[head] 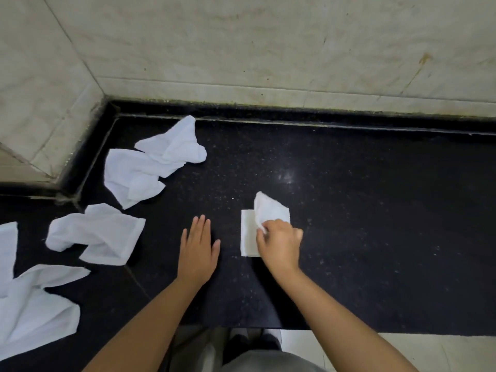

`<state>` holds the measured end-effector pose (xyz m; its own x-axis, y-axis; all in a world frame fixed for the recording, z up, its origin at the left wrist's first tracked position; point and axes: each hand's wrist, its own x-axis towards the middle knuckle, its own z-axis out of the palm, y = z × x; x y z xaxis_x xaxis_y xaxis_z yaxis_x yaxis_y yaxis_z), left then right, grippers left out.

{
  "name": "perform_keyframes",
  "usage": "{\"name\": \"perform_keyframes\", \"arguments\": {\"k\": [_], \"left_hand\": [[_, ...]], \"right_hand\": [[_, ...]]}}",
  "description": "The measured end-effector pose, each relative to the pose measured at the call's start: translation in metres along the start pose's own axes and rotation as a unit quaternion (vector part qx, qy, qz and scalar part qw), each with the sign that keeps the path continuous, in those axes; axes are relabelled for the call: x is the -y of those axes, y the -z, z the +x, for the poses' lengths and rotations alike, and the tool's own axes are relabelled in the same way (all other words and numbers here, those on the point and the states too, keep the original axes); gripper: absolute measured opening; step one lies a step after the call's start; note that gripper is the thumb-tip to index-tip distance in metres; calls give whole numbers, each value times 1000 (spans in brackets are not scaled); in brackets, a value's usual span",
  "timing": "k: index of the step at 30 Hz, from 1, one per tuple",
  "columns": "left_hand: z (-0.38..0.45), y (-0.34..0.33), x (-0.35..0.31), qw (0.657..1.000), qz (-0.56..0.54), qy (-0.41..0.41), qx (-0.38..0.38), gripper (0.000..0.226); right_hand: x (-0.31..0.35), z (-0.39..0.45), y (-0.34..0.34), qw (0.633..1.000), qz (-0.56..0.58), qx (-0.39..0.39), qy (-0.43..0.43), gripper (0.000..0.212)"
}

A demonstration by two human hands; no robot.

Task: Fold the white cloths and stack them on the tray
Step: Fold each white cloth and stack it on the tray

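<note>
White and partly folded, the small cloth (251, 232) we are working on lies on the black desk (375, 210), a little right of the middle. Its flat bottom part is a tall shape, with the long way running from near to far. One corner flap stands up and points far and a bit left.

Our right hand (279, 244) sits on top of this cloth. Its fingers are curled, and they pinch the flap near its lower edge. The wrist bends down and the arm comes in from the near right.

Our left hand (197, 251) lies flat on the desk just left of the cloth, not touching it. Its fingers are straight and close together, pointing far, and it holds nothing.

More white cloths wait on the left, all loose and crumpled. Two cloths (153, 162) lie together at the far left by the wall corner. One cloth (96, 233) lies nearer, left of our left hand. Another cloth (35, 299) lies at the near left edge.
</note>
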<state>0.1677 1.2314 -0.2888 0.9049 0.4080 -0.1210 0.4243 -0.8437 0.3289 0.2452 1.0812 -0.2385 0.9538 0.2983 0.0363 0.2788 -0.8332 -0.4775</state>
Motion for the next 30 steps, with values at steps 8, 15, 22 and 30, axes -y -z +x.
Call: {"name": "perform_keyframes", "arguments": {"k": [8, 15, 22, 30], "left_hand": [[-33, 1, 28, 999, -42, 17, -16, 69], [-26, -2, 5, 996, -48, -72, -25, 45], [4, -11, -33, 959, -25, -281, -9, 28], [10, -36, -51, 947, 93, -305, -29, 40]], "right_hand": [[-4, -15, -40, 984, -104, 131, 69, 20], [-32, -18, -18, 968, -137, 144, 152, 33], [-67, -15, 2, 940, -234, 179, 175, 52], [-78, 1, 2, 931, -195, 192, 242, 21]]}}
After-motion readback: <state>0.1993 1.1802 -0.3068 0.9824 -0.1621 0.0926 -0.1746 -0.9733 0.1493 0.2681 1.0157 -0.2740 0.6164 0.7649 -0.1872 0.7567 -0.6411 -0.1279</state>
